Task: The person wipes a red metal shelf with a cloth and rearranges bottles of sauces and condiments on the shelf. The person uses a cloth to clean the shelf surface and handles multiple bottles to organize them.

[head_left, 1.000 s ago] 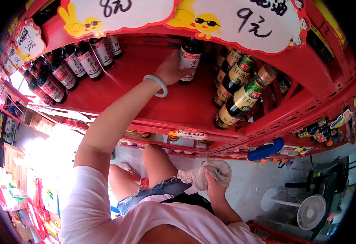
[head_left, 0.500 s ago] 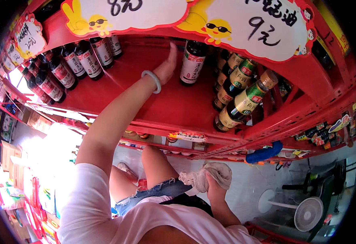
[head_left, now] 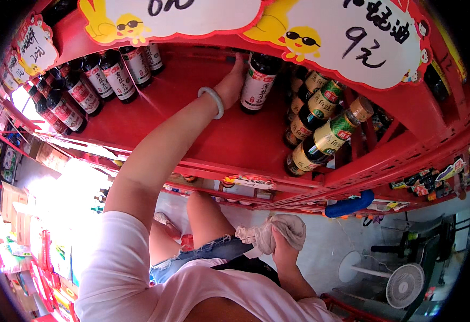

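Observation:
My left hand [head_left: 231, 85] reaches over the red shelf [head_left: 165, 110] with its fingers stretched out, close against the left side of a dark sauce bottle [head_left: 258, 88] with a white label. Whether the fingers touch the glass I cannot tell. A pale bracelet [head_left: 215, 102] circles that wrist. Lower down, near my body, my right hand [head_left: 285, 253] is closed around a crumpled beige cloth [head_left: 267, 236]. To the right of the single bottle, several dark bottles with gold and green labels [head_left: 323, 137] stand in a row.
Several white-labelled dark bottles [head_left: 79, 94] line the shelf's left end. Large price cards [head_left: 347, 40] hang along the top edge. Below right are a blue padded roll [head_left: 349, 203] and a white fan [head_left: 405, 285]. Cardboard boxes [head_left: 12, 201] stand at far left.
My left hand has moved right, from a gap away to right beside the single bottle. The view has shifted slightly. My right hand keeps its hold on the cloth.

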Action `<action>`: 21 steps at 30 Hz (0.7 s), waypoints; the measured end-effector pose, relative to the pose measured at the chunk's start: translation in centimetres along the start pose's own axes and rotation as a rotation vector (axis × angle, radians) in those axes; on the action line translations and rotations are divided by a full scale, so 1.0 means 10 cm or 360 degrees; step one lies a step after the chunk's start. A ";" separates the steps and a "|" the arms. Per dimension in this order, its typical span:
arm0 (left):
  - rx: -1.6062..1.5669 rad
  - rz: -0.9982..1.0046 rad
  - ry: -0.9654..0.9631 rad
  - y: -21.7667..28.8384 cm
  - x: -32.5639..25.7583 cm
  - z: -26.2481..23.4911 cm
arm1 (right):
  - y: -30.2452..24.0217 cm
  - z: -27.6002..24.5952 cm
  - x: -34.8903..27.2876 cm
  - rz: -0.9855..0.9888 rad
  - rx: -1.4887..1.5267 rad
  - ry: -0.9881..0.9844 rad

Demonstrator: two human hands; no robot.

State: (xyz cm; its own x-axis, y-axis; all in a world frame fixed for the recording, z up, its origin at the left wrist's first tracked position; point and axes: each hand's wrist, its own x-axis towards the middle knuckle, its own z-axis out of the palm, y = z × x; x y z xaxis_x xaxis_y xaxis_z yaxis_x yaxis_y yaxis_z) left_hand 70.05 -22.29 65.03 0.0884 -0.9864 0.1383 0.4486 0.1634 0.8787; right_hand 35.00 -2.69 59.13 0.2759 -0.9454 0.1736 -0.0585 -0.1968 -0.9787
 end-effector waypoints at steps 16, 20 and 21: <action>0.0105 0.0145 0.0184 -0.26 0.36 -0.50 | -0.07 0.07 0.02 0.0205 0.0218 -0.0004; 0.0032 0.0113 0.0083 -0.14 0.29 -0.23 | -0.02 0.00 0.01 0.0148 0.0028 0.0073; 0.0081 0.0133 0.0108 -0.08 0.27 -0.09 | 0.00 -0.02 0.01 0.0121 -0.0066 0.0073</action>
State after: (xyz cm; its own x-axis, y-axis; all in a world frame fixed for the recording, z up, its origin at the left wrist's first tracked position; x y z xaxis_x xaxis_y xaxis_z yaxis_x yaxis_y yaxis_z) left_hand 70.73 -25.07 64.31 0.1845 -0.9658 0.1824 0.3915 0.2424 0.8877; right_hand 34.84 -2.80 59.12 0.2250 -0.9687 0.1045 -0.1179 -0.1335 -0.9840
